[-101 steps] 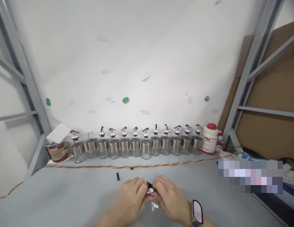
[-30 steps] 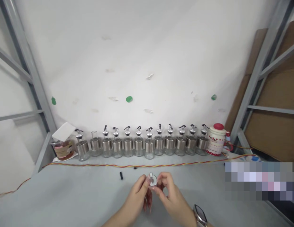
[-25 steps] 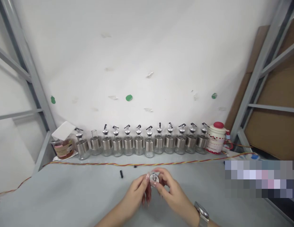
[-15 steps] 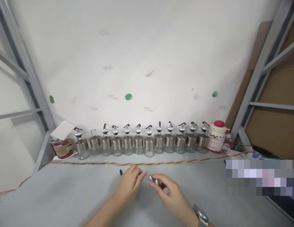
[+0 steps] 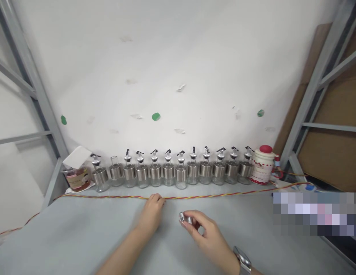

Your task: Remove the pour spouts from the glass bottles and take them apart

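The spout shows a glossy, silver metallic finish. The bottles consist of smooth, clear glass with brushed-metal sleeves. The table is smooth and matt; the cardboard, matt brown; the cord, plastic-coated; the frame, painted metal.

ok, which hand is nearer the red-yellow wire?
Left: the left hand overlaps the red-yellow wire in view, contact unclear; the right hand, holding a metal piece, is apart, lower in frame.

Red-lid canister at R; labelled tub at L; 3 grn stickers on wall; cardbd far R.
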`<state>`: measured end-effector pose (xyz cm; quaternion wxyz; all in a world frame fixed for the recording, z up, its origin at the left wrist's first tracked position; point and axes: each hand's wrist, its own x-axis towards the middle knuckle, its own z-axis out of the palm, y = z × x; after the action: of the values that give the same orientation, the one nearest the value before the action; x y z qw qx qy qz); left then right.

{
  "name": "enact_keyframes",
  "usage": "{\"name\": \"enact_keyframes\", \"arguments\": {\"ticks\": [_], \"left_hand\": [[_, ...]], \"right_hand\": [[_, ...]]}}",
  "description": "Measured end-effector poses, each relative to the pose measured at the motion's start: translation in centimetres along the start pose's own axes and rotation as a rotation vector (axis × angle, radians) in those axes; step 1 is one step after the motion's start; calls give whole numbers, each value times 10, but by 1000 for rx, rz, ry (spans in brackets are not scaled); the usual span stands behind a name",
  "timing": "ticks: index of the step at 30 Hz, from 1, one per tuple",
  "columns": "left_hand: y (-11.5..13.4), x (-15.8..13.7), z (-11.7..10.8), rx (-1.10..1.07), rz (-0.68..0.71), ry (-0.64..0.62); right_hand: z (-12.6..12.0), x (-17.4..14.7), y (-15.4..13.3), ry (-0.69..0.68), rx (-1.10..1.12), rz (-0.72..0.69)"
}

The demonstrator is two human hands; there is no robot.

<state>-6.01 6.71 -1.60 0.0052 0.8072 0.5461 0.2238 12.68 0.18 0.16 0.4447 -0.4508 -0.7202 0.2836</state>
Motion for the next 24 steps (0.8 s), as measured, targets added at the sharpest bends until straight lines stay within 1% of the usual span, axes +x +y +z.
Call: {"name": "enact_keyframes", "arguments": {"ticks": [4,7,11,15,24], "left_hand": [[4,-2,-6,40,-88,27],[2,-3,-4,49,-143,20],[-3,-4,7,29,-140,-18],[-6,-5,13,11,-121,-16],[1,-4,10,-50,-116,19]], "right_hand": [[-1,-1,1,-16,-7,-2],[-2,-2,1,-21,-12,-2],[-1,-3,1,-47,-6,-21],[0,-4,2,-77,-17,-30],[-2,-5,0,-101,-41,-25]]}}
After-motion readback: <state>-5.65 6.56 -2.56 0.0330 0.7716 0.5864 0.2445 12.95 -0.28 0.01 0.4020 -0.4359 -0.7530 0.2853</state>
